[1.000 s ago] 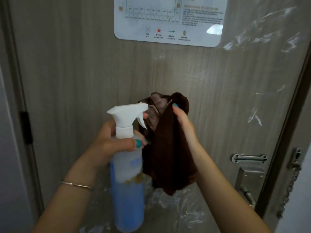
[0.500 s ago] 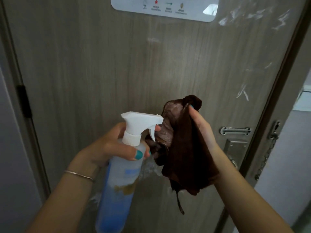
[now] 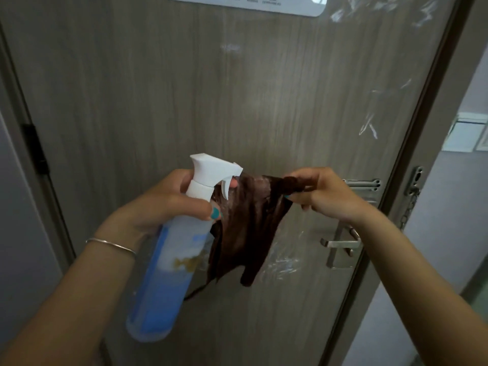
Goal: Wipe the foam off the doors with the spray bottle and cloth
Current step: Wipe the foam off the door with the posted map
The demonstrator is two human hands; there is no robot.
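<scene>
Head view: left hand point(image 3: 163, 204) grips the spray bottle point(image 3: 169, 249) neck; right hand point(image 3: 320, 192) pinches a limp brown cloth's point(image 3: 248, 228) top corner before the foam-streaked door point(image 3: 158, 88); bunching it should wipe better.

**Cloth pulled out to the right, view lowered**

The brown cloth point(image 3: 248, 228), bunched and draped over the right hand point(image 3: 320, 192) half a second ago, is now stretched sideways: its upper corner is pinched by that hand, which has been moved off to the right, in front of the latch plate point(image 3: 363, 184). The other edge of the cloth is now held by the left hand point(image 3: 171, 204), against the spray bottle point(image 3: 169, 262), just beside the trigger. The view has been lowered, so the white notice point(image 3: 248, 3) is cut down to its bottom edge and the door handle point(image 3: 340, 243) is fully shown.
</scene>
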